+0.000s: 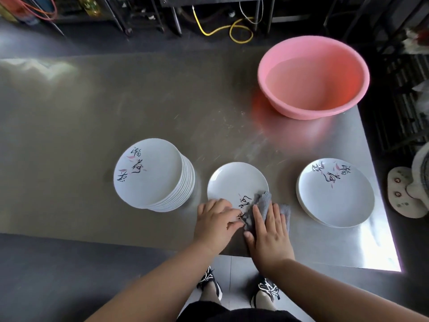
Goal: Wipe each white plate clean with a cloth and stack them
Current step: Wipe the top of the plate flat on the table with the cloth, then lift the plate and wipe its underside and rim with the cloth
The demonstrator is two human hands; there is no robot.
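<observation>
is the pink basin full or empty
Partly filled: the pink basin holds clear water, with a waterline partway up its inner wall.

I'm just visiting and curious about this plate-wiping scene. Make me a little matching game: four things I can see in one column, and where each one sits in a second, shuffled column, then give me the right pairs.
Things:
1. pink basin
2. tall stack of plates
3. grey cloth
4. short stack of plates

Places:
A. under the flat right hand, on the middle plate
B. far right corner of the metal table
C. left of the middle plate
D. right of the middle plate

Pairs: 1-B, 2-C, 3-A, 4-D
</observation>
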